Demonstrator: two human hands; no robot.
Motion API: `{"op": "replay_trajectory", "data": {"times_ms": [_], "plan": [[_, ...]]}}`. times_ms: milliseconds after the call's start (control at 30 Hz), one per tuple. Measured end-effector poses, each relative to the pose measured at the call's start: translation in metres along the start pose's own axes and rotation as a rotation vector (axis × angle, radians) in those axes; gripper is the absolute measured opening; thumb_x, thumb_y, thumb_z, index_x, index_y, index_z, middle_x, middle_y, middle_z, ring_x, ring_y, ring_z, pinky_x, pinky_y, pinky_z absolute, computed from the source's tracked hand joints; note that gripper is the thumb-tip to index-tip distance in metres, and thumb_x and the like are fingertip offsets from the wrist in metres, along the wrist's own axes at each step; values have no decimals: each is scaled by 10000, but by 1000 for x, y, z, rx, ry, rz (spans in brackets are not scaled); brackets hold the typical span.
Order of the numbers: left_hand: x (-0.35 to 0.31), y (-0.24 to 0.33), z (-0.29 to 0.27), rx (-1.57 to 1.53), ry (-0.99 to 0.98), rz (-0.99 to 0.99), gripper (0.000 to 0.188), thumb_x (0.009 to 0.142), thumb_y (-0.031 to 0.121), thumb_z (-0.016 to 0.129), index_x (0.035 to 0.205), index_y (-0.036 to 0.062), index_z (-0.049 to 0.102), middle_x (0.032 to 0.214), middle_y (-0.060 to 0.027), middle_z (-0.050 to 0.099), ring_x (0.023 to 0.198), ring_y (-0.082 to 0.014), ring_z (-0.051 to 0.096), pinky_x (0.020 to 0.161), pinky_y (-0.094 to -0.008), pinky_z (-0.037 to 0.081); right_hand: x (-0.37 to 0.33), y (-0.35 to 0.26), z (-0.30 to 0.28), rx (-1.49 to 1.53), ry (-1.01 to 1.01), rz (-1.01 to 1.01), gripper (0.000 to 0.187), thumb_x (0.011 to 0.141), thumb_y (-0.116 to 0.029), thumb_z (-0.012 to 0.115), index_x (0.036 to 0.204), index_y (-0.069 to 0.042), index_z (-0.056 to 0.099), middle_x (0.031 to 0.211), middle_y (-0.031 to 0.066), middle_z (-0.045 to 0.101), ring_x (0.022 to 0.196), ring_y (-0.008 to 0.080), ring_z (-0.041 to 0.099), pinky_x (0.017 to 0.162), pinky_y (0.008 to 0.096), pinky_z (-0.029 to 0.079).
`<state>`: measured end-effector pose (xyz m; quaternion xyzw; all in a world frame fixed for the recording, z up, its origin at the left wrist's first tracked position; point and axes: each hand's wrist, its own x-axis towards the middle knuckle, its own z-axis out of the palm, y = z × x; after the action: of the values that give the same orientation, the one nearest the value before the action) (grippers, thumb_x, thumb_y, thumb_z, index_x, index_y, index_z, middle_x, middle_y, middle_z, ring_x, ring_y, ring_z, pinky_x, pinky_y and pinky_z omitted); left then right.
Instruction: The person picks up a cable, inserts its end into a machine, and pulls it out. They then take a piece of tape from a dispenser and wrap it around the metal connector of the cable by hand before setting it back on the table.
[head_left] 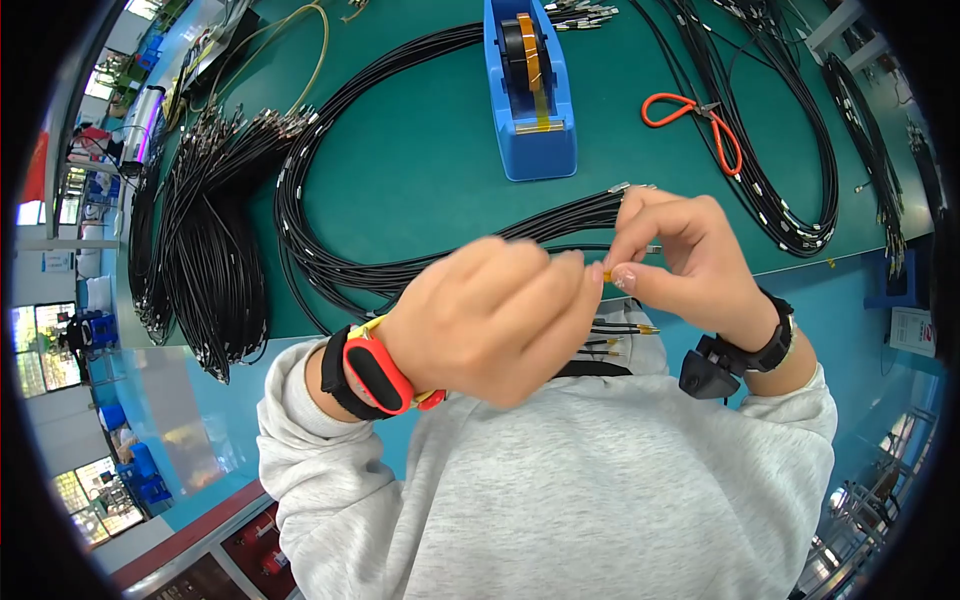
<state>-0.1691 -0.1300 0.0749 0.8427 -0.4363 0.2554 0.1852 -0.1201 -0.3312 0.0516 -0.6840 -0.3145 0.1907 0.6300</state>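
Observation:
In front of my chest, just past the table's near edge, both hands meet fingertip to fingertip. My right hand (690,255) pinches a small piece of amber tape (607,277) between thumb and forefinger. Curled and slightly blurred, my left hand (490,320) has its fingertips against the same spot; what lies inside its grip is hidden. Right behind the hands, a looped bundle of black cables (375,272) ends in metal connectors. A few cable ends with gold tips (640,329) show below my right hand.
A blue tape dispenser (540,155) with an amber roll stands on the green table (430,150). Red-handled scissors or snips (722,140) lie right of it, against another cable coil (815,190). A thick heap of black cables (210,260) hangs over the left edge.

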Motion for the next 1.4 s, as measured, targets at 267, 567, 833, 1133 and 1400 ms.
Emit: {"op": "replay_trajectory", "data": {"times_ms": [267, 567, 833, 1133, 1400], "plan": [[-23, -12, 6, 212, 186, 468, 121, 592, -13, 662, 708, 18, 663, 821, -88, 656, 553, -95, 452, 471, -222, 310, 0, 6, 10, 376, -122, 199, 51, 773, -35, 632, 743, 5, 622, 735, 31, 535, 685, 90, 481, 608, 223, 375], [-27, -13, -2, 149, 144, 441, 146, 639, 5, 646, 784, -3, 660, 815, -94, 645, 571, -113, 510, 457, -224, 341, 3, 5, 14, 153, -307, 49, 155, 853, -75, 564, 746, 32, 599, 726, 31, 526, 630, 80, 488, 547, 221, 372], [-41, -18, -9, -275, 10, -26, 300, 610, -6, 687, 905, -30, 642, 852, -121, 644, 553, -142, 527, 447, -247, 381, -12, -6, 4, 232, -84, 159, 186, 869, -109, 538, 757, 31, 591, 747, 54, 543, 589, 70, 469, 521, 206, 364], [-39, -10, -9, -115, 29, 134, 276, 624, 23, 683, 886, -50, 636, 845, -146, 643, 552, -148, 535, 448, -236, 389, -25, -10, 9, -105, -13, -59, 61, 781, -38, 589, 743, 9, 599, 744, 58, 562, 565, 107, 476, 518, 242, 373], [-35, 14, 9, -286, -292, -38, 229, 697, 87, 684, 887, -20, 614, 887, -118, 630, 686, -209, 562, 565, -299, 451, -81, 27, 16, -103, -97, 176, 19, 766, -19, 603, 758, -14, 620, 706, 79, 547, 569, 188, 501, 544, 280, 388]]}}
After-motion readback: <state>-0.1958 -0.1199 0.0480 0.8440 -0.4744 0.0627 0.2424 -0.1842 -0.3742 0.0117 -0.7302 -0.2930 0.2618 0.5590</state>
